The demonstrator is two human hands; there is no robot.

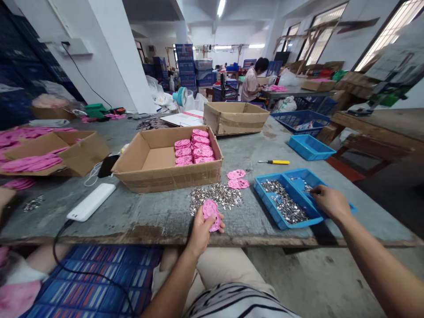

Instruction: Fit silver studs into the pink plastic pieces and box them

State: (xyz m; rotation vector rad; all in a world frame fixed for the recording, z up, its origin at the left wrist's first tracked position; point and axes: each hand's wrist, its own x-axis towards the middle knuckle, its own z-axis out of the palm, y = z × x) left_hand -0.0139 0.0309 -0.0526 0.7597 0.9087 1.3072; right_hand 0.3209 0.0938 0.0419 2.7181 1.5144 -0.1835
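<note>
My left hand (pixel 201 233) is closed around a pink oval piece with cut-out holes (pixel 209 208), with the thumb pressed on its face, above the table's front edge. My right hand (pixel 333 204) reaches into the right compartment of a blue divided tray (pixel 300 224). Its fingertips are pinched together among small silver metal parts; anything between them is too small to make out. More metal parts (pixel 281 202) fill the left compartment. Just beyond my left hand lies a loose pile of metal parts (pixel 218 194) on the table, and two pink pieces (pixel 237 179) lie beside it.
Stacked pink pieces (pixel 202 148) fill the right side of a cardboard box (pixel 165 179). A yellow-handled tool (pixel 280 162), a smaller blue tray (pixel 311 150) and another box (pixel 238 123) lie farther back. A white power bank (pixel 92 202) is at left. A person (pixel 251 84) sits beyond.
</note>
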